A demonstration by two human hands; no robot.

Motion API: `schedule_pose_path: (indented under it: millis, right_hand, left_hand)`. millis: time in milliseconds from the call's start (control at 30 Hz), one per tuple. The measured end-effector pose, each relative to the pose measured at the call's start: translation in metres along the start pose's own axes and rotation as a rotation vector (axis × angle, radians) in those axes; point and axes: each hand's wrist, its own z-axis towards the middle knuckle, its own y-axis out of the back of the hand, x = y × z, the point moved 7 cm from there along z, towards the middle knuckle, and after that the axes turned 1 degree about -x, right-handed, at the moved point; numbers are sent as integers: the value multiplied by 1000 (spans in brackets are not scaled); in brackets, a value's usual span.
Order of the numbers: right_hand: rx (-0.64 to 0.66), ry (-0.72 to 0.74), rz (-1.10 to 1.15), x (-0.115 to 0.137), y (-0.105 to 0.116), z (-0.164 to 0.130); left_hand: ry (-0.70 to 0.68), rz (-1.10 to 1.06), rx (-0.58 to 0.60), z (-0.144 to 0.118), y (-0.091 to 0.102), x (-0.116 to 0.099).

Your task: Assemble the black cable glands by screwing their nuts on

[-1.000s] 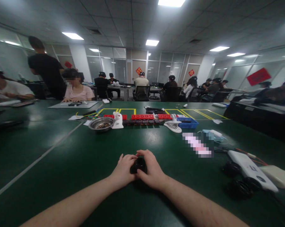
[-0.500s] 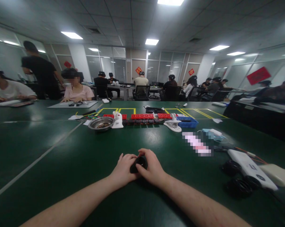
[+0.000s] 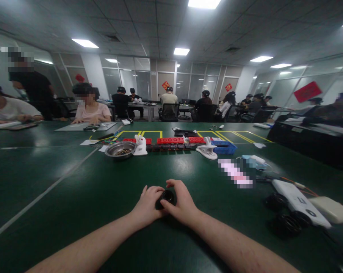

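Both hands meet on one small black round part (image 3: pixel 166 198) just in front of the person, on the green table (image 3: pixel 83 197) — the left hand (image 3: pixel 147 204) pinches its left side, the right hand (image 3: pixel 180 203) curls over its top. The work looks in progress, not finished. Compared with a second ago, the part is tilted a little more to the left; the hands stay closed on it.

The hands (image 3: pixel 165 204) cover most of the small black object (image 3: pixel 165 197); its shape cannot be told.
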Motion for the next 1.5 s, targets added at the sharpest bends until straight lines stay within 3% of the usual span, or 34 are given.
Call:
schedule_pose_path:
  millis: [567,733,867,1033,1167,1333,1500]
  right_hand:
    - [77,75,19,10,0,0]
    - [13,-4,-10,3,1,0]
    - [39,54,12,4,-2,0]
    - [18,-17,-13,-2,-1,0]
    - [69,57,9,5,-4,0]
    - [65,-2,-35,3,-3,1]
    - [108,52,-27,7,-6,1]
  left_hand:
    - [2,-8,-2,-2,1,0]
    - [12,-7,0,-1,2,-1]
    - [1,-1,-1,-1,1,-2]
    - [0,2,-4,-1,0,-1]
    - [-5,6,0,-1,0,0]
    - [-6,-1,-1,0,-1,1]
    - [2,7,0,0,-1,1]
